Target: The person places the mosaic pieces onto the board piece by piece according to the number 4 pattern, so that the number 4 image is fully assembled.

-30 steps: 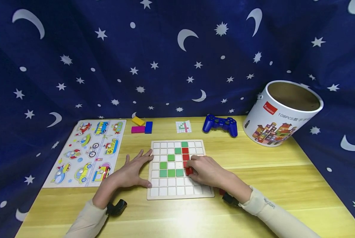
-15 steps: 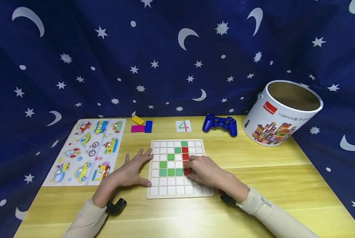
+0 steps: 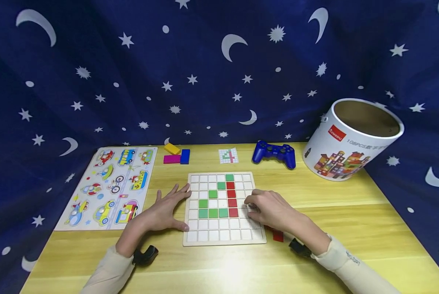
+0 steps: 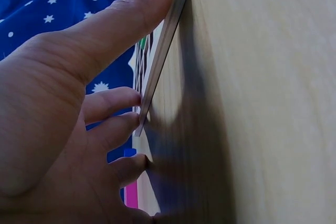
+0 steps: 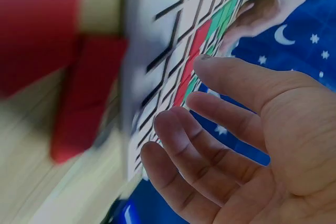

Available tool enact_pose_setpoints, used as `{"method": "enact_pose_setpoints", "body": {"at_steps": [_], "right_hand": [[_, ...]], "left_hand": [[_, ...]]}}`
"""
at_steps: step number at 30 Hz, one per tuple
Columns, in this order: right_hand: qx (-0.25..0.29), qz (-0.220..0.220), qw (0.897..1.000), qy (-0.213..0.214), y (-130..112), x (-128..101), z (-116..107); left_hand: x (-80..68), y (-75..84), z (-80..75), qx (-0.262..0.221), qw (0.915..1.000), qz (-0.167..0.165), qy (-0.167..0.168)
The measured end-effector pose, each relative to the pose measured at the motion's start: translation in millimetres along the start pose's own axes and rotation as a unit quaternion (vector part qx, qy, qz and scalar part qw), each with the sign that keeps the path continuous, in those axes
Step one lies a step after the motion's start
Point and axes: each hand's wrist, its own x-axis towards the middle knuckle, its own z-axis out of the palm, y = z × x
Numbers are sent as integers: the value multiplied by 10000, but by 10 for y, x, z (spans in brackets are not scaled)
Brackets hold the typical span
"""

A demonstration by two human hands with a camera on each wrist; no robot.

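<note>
Right hand (image 3: pixel 268 209) was pulled off the red column (image 3: pixel 232 198), fingers loosely spread; a spare red block (image 3: pixel 277 235) was left just behind its wrist, nearer than the left hand (image 3: pixel 166 210), spread flat

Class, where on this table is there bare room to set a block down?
Free: the table right of the grid board, before the tub; and its near edge. Crowded: by the vehicle puzzle and left hand.

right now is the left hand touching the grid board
Touching. In the left wrist view the left hand has its thumb and fingertips pressed against the edge of the grid board; the head view agrees.
</note>
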Motion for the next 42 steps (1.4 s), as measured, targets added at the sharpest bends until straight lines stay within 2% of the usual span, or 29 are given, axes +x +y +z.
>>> {"method": "enact_pose_setpoints", "body": {"at_steps": [5, 12, 17, 25, 42], "right_hand": [[-76, 264, 9996, 59, 133, -162, -62], [-232, 343, 9991, 116, 232, -274, -146], [-335, 375, 9987, 8, 266, -331, -162], [-258, 561, 9980, -159, 352, -371, -124], [-373, 759, 9964, -56, 392, -433, -106]], "left_hand": [[0, -7, 2, 33, 10000, 20, 5], [-12, -26, -6, 23, 10000, -5, 67], [-11, -33, -11, 17, 10000, 31, 79], [0, -34, -20, 25, 10000, 16, 60], [6, -12, 4, 30, 10000, 3, -6]]}}
